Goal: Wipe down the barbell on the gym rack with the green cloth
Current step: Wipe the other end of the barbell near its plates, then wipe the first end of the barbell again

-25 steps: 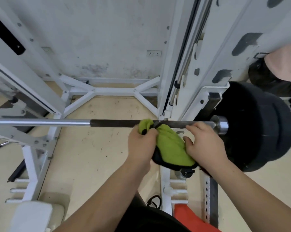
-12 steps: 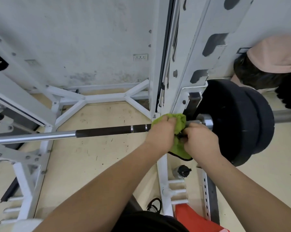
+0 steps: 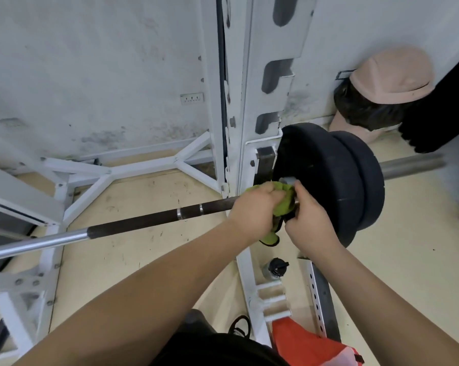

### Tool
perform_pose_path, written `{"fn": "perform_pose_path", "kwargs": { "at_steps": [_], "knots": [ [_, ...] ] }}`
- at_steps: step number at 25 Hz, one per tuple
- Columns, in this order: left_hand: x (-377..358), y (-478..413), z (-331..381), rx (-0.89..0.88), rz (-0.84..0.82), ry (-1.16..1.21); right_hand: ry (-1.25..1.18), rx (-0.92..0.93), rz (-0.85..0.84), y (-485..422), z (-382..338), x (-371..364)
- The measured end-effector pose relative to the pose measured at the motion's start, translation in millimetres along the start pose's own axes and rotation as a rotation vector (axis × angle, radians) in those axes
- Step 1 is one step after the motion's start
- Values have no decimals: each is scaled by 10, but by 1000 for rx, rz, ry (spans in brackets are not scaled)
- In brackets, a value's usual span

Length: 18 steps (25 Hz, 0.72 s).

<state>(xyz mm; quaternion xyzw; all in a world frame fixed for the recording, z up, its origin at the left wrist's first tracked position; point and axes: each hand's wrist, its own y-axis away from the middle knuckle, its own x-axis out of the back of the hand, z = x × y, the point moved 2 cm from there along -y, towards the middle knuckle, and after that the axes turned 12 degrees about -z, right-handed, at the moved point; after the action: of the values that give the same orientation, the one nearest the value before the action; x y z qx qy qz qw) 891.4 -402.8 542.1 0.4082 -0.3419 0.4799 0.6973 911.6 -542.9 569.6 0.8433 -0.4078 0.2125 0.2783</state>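
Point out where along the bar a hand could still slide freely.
Free: the barbell from its chrome end to the left hand. Crowded: both hands, right hand, bunch the green cloth against the black plates and rack upright.

A gym: white rack [image 3: 249, 107], loaded barbell [image 3: 149, 220], black weight plates [image 3: 329, 180].

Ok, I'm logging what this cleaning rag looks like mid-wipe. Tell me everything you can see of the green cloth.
The green cloth is a soft, lime-coloured fabric with a dark edge or backing, bunched up and wrapped around the barbell right beside the inner black weight plate. The left hand clamps it over the bar from above; the right hand pinches its other side. A loose tail hangs below the bar between the hands. Most of it is hidden under the fingers.
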Motion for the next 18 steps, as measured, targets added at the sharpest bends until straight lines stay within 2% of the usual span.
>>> {"fn": "perform_pose_path", "kwargs": {
  "at_steps": [3,5,7,10,12,16,18],
  "knots": [
    [-52,89,-150,17,-40,-103,11,-25,21,25,-24,-37],
    [-38,223,-211,94,-23,-185,171,50,92,16,-77,-117],
    [22,472,-320,235,12,-242,354,127,124,1,-168,-228],
    [127,1163,-672,509,16,-185,494,260,35,-57,-396,-457],
    [169,1672,-849,611,94,61,494,333,-36,-149,-628,-711],
    [230,2301,-978,747,506,887,453,420,-201,-315,-1214,-1387],
    [229,2529,-1082,811,639,1157,501,480,-297,-335,-1471,-1693]
  ]
}}
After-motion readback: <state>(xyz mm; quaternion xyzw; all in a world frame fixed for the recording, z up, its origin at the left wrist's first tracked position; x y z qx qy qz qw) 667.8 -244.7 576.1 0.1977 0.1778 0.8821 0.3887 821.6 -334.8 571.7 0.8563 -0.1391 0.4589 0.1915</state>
